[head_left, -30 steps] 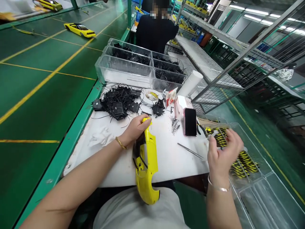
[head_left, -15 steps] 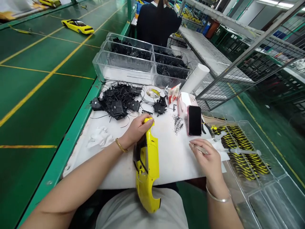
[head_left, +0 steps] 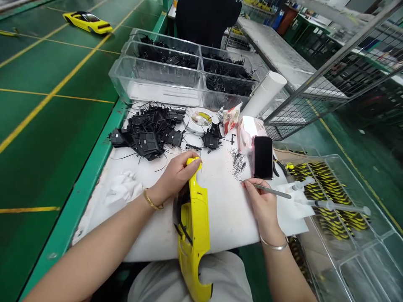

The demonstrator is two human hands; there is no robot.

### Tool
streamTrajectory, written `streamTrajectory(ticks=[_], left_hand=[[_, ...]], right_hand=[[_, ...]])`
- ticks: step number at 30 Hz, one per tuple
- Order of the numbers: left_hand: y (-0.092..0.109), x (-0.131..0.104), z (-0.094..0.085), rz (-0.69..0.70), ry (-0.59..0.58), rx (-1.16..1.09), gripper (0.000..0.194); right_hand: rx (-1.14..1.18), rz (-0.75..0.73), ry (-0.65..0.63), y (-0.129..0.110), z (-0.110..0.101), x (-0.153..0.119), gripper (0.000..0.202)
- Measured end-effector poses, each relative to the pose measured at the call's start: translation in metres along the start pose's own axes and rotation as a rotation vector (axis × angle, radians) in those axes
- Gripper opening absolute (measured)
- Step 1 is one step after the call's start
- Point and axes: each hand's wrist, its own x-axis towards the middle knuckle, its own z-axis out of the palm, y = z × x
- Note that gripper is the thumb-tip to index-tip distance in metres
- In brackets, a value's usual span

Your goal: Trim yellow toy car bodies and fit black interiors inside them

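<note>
Yellow car shell (head_left: 194,218) stands on edge at the bench's 6 o'clock, left hand (head_left: 176,174) curled tight around its top, steadying it; right hand (head_left: 261,201) pinches tweezers (head_left: 270,191) at 3 o'clock, tips toward black screws (head_left: 238,161).

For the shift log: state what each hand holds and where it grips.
The left hand holds the yellow car body shell at its top end. The right hand pinches the metal tweezers near their tip end.
</note>
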Motion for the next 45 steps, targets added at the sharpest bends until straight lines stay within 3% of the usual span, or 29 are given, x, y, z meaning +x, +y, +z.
streamTrajectory(ticks=[7, 31, 45], left_hand=[[0.000, 0.000, -0.001, 0.000, -0.005, 0.004, 0.033], [0.003, 0.001, 0.000, -0.013, -0.004, 0.012, 0.033], [0.003, 0.002, 0.001, -0.025, 0.003, 0.009, 0.034]], right_hand=[[-0.017, 0.023, 0.084, -0.002, 0.004, 0.001, 0.031], [0.096, 0.083, 0.098, 0.004, 0.002, 0.005, 0.038], [0.042, 0.064, 0.095, 0.008, 0.000, 0.006, 0.039]])
